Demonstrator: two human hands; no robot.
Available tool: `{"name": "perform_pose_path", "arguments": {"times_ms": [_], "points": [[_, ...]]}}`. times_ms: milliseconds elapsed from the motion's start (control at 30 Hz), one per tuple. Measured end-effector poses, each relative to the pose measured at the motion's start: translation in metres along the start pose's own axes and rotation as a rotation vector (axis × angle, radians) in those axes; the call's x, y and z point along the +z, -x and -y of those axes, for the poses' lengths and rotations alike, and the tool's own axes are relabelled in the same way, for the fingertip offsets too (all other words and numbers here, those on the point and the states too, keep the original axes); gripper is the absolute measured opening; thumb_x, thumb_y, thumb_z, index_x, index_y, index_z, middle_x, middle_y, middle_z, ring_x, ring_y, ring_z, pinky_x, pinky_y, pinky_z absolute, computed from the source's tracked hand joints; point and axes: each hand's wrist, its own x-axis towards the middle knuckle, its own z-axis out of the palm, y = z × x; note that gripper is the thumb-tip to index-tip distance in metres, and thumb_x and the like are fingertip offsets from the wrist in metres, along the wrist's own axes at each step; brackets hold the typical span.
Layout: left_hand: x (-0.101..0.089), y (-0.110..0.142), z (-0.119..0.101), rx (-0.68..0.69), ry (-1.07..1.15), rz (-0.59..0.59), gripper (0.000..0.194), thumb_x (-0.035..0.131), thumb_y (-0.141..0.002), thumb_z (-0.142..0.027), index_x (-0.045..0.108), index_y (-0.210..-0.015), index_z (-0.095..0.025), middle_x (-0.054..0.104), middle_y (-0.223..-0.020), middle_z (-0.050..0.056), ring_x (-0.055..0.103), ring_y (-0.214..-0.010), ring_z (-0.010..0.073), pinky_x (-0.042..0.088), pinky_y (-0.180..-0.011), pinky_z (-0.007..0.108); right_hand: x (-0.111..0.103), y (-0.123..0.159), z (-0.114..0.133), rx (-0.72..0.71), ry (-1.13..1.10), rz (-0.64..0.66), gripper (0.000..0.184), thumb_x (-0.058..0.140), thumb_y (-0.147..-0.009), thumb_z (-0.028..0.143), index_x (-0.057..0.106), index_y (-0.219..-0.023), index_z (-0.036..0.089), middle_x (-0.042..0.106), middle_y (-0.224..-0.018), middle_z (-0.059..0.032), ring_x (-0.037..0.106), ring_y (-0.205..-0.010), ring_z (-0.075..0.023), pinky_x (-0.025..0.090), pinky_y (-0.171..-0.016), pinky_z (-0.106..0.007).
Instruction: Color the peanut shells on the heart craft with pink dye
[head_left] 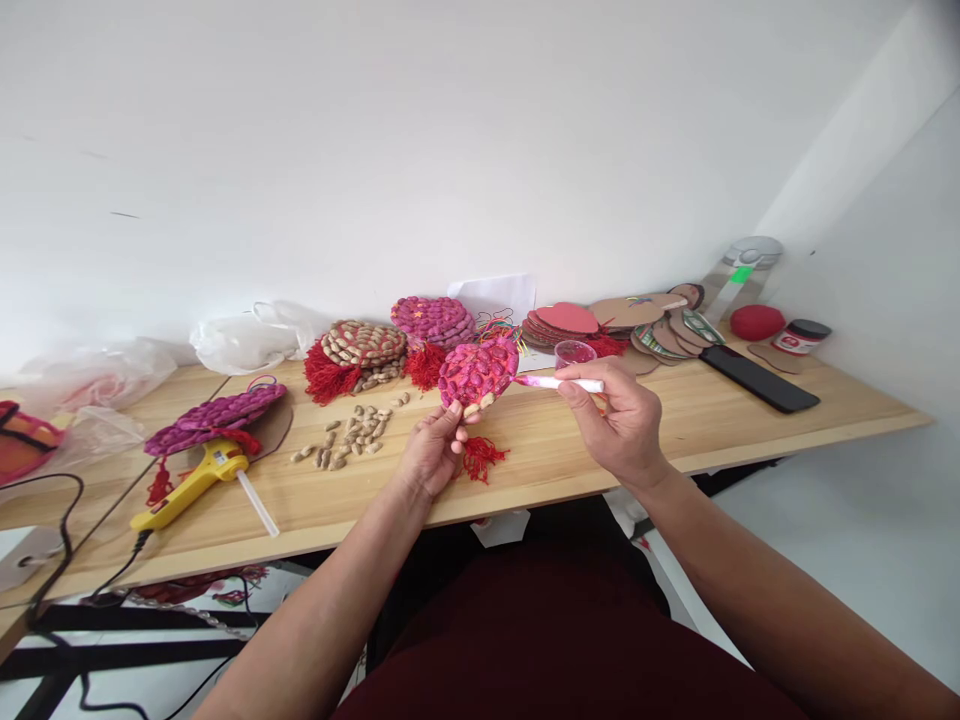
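Observation:
Between the fingers and thumb of my left hand [436, 445] is a peanut-covered disc [480, 372], tilted up toward me. Most of its peanuts are magenta; a few at the lower edge are bare tan. A red tassel [484, 458] hangs below it. My right hand [619, 415] pinches a white-handled brush [562, 383], whose magenta-stained tip is at the disc's right edge; whether it touches I cannot tell. Just behind that hand stands a small clear cup [575, 353] with magenta paint. Loose peanuts [358, 432] lie on the table left of my left hand.
A yellow glue gun [191, 485] lies at left beside another magenta disc [217, 415]. Further peanut discs [433, 320] and stacked cardboard rounds [551, 328] line the wall. A black phone [757, 378], red yarn ball [757, 322] and jar [801, 337] are at right. Plastic bags [251, 338] sit back left.

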Motion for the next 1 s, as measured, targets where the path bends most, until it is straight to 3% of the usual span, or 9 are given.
{"name": "perform_pose_path", "arguments": {"times_ms": [500,667,833,1000], "points": [[-0.001,0.0,-0.001,-0.013,-0.001,-0.011,0.014,0.068,-0.094,-0.014,0.063,-0.082,-0.013,0.073,-0.073,0.005,0.051,-0.038,0.0012,0.039,-0.031,0.006,0.002,0.004,0.0,0.017,-0.005,0.025,0.009,0.065,-0.095,0.026,0.073,-0.099,0.025,0.074,-0.09,-0.0027,0.067,-0.085,-0.0202,0.053,-0.082,-0.039],[-0.001,-0.001,0.0,-0.011,-0.001,-0.01,0.013,0.069,-0.094,-0.014,0.062,-0.082,-0.013,0.073,-0.073,0.004,0.052,-0.038,0.0012,0.039,-0.031,0.006,0.002,0.004,-0.002,0.089,-0.03,-0.016,0.01,0.065,-0.096,0.028,0.074,-0.1,0.025,0.074,-0.093,-0.0027,0.068,-0.087,-0.0195,0.053,-0.083,-0.038],[0.0,0.0,0.0,-0.005,-0.004,-0.002,0.013,0.064,-0.096,-0.012,0.063,-0.083,-0.012,0.073,-0.073,0.005,0.051,-0.038,0.0012,0.038,-0.031,0.006,0.003,0.005,-0.002,0.068,-0.044,0.023,0.01,0.065,-0.095,0.028,0.073,-0.101,0.024,0.073,-0.091,-0.0028,0.067,-0.085,-0.0193,0.053,-0.082,-0.038],[0.001,0.001,-0.001,-0.006,-0.004,-0.01,0.016,0.068,-0.093,-0.013,0.061,-0.08,-0.013,0.073,-0.073,0.005,0.05,-0.038,0.0011,0.037,-0.03,0.006,0.003,0.005,-0.009,0.141,-0.043,-0.034,0.012,0.066,-0.095,0.032,0.074,-0.101,0.024,0.075,-0.095,-0.004,0.071,-0.088,-0.0207,0.056,-0.084,-0.039]]}}
